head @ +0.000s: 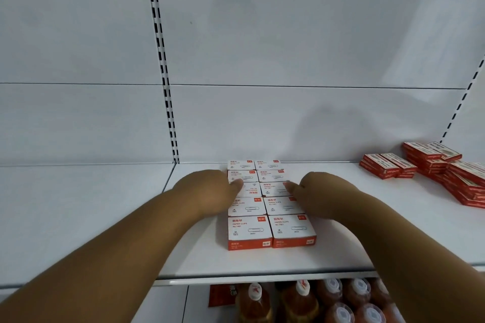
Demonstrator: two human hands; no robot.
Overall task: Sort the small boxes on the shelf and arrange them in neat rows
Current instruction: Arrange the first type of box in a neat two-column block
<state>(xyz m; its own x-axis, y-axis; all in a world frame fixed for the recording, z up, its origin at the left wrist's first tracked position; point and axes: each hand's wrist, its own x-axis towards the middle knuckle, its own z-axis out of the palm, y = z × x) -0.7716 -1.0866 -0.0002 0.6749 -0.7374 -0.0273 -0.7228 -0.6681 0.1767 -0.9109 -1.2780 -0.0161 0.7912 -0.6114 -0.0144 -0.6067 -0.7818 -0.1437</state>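
The paper clip boxes point(270, 207) lie flat in two neat columns at the centre of the frame, and I see my left hand point(210, 190) pressed against the block's left side and my right hand point(319, 193) against its right, thumbs lying on the lids, fingers relaxed and gripping nothing. They sit on a white shelf point(367, 231) with a white slotted back panel point(236, 47); loose red boxes point(433, 168) are heaped at right, and bottles point(301, 301) stand below.

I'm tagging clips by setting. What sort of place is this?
Probably a shop aisle: a white shelf on a slotted upright, stocked paper-clip boxes, bottles on the tier below.
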